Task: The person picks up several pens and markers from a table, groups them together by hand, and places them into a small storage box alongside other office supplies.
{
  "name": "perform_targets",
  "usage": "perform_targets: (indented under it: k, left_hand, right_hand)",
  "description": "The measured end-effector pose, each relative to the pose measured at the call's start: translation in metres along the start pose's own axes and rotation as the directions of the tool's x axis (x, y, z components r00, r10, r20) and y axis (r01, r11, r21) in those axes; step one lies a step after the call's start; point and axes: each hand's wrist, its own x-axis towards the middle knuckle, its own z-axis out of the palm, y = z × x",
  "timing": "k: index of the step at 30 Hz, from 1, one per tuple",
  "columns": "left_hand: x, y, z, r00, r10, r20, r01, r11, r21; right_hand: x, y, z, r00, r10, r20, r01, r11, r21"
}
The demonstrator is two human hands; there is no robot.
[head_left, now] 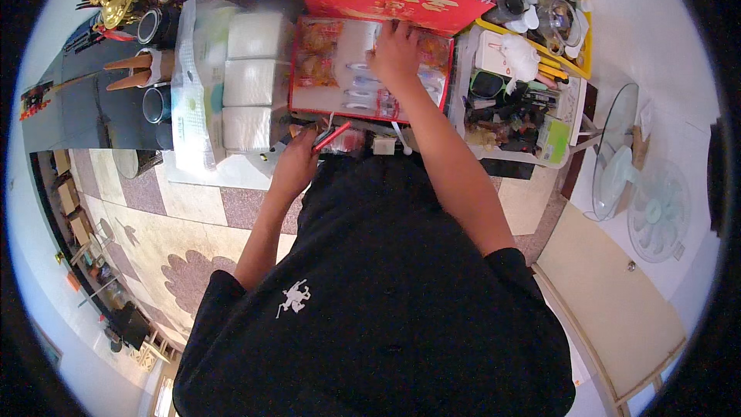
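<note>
My left hand (295,156) is closed around a slim red tool (332,137) at the front edge of the table. A thin silvery piece sticks up beside it; I cannot tell what it is. My right hand (398,53) reaches into a shallow red-rimmed box (293,92), its fingers bent down near the far side. Whether they grip anything is hidden. Inside the box, orange-toned packets in clear wrap (319,52) lie at the left. Clear-wrapped items with white round ends (362,94) lie in the middle, partly under my right hand.
A red spiral-bound calendar (399,0) with gold writing stands behind the box. Stacked white tissue packs (249,81) sit to the left. On the right are a white tray of small goods (498,121) and a yellow basket (586,63) of bottles. An electric fan (657,211) stands farther right.
</note>
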Motion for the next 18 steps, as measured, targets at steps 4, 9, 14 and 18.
perform_targets:
  k: [4, 9, 14, 18]
  left_hand:
    - [0.006, 0.011, -0.01, 0.988, -0.148, 0.045, 0.15, 0.987, -0.05]
    - [0.014, 0.003, -0.007, 0.982, -0.182, 0.046, 0.185, 0.981, -0.059]
    - [0.011, 0.026, -0.013, 0.958, -0.275, -0.083, 0.233, 0.912, -0.337]
    - [0.004, 0.02, -0.014, 0.899, -0.384, -0.212, 0.254, 0.849, -0.463]
  right_hand:
    - [0.01, 0.006, -0.005, 0.988, -0.062, 0.14, 0.042, 0.99, 0.138]
    - [0.001, 0.003, 0.02, 0.987, -0.153, -0.039, 0.156, 0.983, 0.101]
    - [0.001, 0.007, -0.001, 0.978, -0.159, -0.137, 0.183, 0.966, 0.181]
    - [-0.037, -0.003, -0.041, 0.909, -0.413, -0.052, 0.401, 0.835, 0.377]
